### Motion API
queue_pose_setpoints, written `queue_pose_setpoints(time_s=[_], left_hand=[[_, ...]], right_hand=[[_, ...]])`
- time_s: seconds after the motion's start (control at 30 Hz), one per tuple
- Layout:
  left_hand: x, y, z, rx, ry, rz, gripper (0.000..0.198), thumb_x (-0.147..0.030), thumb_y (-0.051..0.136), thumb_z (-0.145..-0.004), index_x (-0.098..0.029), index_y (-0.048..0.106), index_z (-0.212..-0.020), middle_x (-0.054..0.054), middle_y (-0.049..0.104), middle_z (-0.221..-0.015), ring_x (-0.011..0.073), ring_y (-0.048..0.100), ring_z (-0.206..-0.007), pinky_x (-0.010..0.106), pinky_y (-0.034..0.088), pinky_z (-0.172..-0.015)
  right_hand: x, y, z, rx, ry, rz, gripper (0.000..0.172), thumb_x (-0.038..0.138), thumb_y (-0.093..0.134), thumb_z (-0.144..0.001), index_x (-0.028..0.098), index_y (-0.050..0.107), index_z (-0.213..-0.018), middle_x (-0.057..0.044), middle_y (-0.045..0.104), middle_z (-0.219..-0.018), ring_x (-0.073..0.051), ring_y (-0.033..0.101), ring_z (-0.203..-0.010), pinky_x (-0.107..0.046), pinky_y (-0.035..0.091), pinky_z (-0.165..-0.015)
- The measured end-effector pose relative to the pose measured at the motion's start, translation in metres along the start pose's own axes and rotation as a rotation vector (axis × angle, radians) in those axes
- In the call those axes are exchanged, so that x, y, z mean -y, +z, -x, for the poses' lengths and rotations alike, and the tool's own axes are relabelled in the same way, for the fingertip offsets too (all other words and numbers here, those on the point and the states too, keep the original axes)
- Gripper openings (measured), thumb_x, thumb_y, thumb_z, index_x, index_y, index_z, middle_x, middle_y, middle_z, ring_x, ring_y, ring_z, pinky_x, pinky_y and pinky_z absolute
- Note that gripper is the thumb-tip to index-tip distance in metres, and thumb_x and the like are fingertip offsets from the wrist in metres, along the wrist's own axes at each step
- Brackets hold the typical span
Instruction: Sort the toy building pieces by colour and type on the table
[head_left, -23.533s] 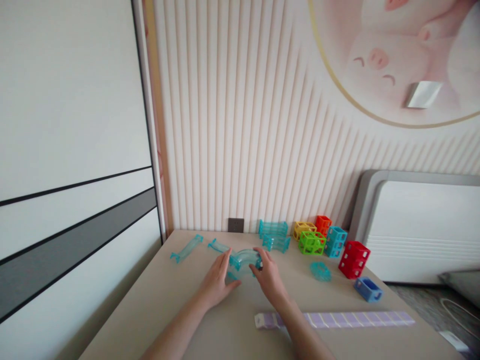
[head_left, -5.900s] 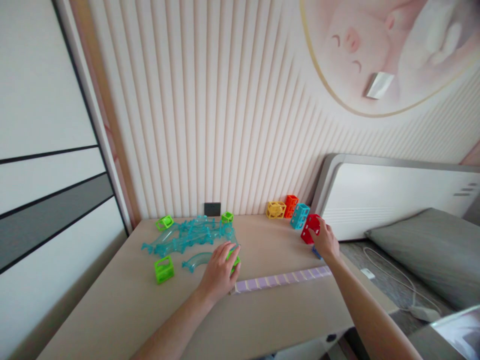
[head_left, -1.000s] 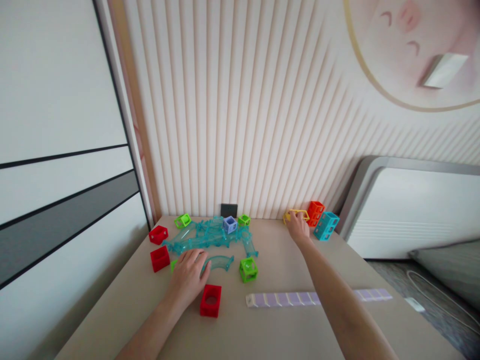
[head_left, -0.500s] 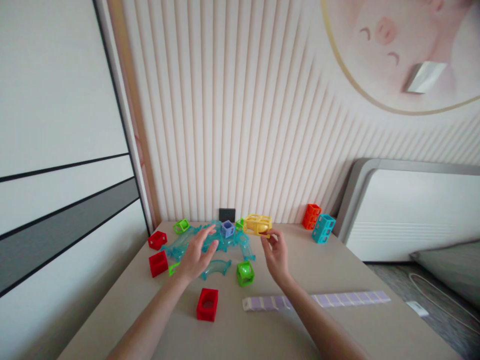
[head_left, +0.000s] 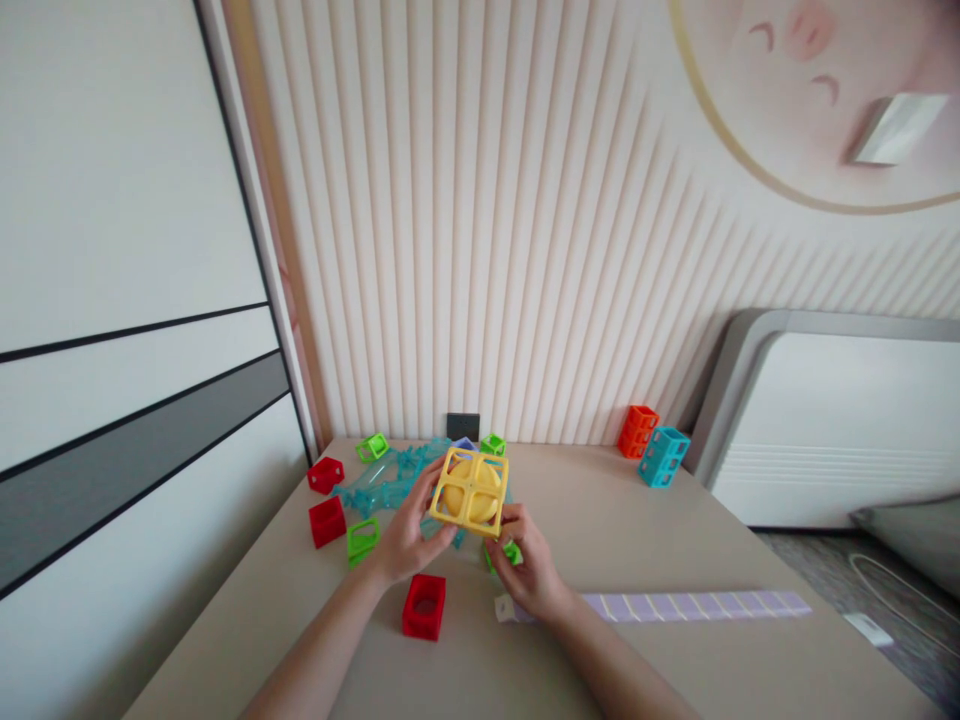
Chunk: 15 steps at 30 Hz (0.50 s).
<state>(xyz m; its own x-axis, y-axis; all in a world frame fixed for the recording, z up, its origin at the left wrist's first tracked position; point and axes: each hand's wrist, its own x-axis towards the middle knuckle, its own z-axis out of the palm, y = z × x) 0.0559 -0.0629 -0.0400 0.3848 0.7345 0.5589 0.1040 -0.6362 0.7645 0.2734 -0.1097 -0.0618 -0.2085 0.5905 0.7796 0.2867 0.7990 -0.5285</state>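
Observation:
A yellow openwork block point(head_left: 471, 490) with rounded yellow shapes inside is held up over the table, its four-window face towards me. My left hand point(head_left: 409, 535) grips its left side, fingers partly behind it. At its lower right corner, my right hand point(head_left: 525, 565) pinches the block between thumb and fingers. Behind the block lie translucent teal track pieces point(head_left: 379, 490), partly covered by it. A green block point(head_left: 513, 553) shows on the table beside my right fingers, mostly hidden by them.
Red blocks point(head_left: 424, 607) and green blocks point(head_left: 363, 542) are scattered at left and front. Orange point(head_left: 638, 432) and teal stacks point(head_left: 664, 457) stand at the back right. A purple strip point(head_left: 675, 607) lies at front right. A ribbed wall point(head_left: 450, 200) bounds the table point(head_left: 585, 510).
The yellow block has moved left and nearer, and turned its broad face towards me. My left hand, open before, has taken hold of it. The view has shifted slightly.

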Motion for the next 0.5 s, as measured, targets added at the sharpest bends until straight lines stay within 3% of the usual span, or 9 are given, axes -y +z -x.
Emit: queue_pose_setpoints(time_s=[0.27, 0.4, 0.5], left_hand=[[0.005, 0.019, 0.008, -0.025, 0.021, 0.037, 0.058, -0.037, 0.060, -0.092, -0.024, 0.040, -0.144, 0.017, 0.027, -0.161, 0.0331, 0.044, -0.140, 0.048, 0.048, -0.108], [0.005, 0.025, 0.009, -0.053, 0.013, 0.025, 0.055, -0.042, 0.055, -0.095, -0.023, 0.042, -0.144, 0.016, 0.024, -0.162, 0.0323, 0.039, -0.143, 0.044, 0.050, -0.107], [0.003, 0.026, 0.008, -0.083, 0.030, -0.013, 0.053, -0.042, 0.049, -0.098, -0.023, 0.040, -0.146, 0.015, 0.030, -0.160, 0.0310, 0.041, -0.142, 0.044, 0.050, -0.106]], right_hand=[[-0.001, -0.004, 0.006, -0.205, 0.060, 0.119, 0.017, 0.019, 0.055, -0.095, 0.026, 0.045, -0.082, -0.003, 0.059, -0.093, -0.017, 0.061, -0.083, -0.029, 0.051, -0.071], [0.000, -0.005, 0.005, -0.283, 0.102, 0.168, 0.014, 0.022, 0.062, -0.091, 0.026, 0.049, -0.090, -0.006, 0.057, -0.105, -0.023, 0.060, -0.102, -0.038, 0.052, -0.085], [0.002, -0.006, 0.003, -0.274, 0.154, 0.168, 0.028, 0.027, 0.068, -0.086, 0.026, 0.050, -0.107, -0.012, 0.054, -0.125, -0.030, 0.050, -0.127, -0.051, 0.045, -0.101]])
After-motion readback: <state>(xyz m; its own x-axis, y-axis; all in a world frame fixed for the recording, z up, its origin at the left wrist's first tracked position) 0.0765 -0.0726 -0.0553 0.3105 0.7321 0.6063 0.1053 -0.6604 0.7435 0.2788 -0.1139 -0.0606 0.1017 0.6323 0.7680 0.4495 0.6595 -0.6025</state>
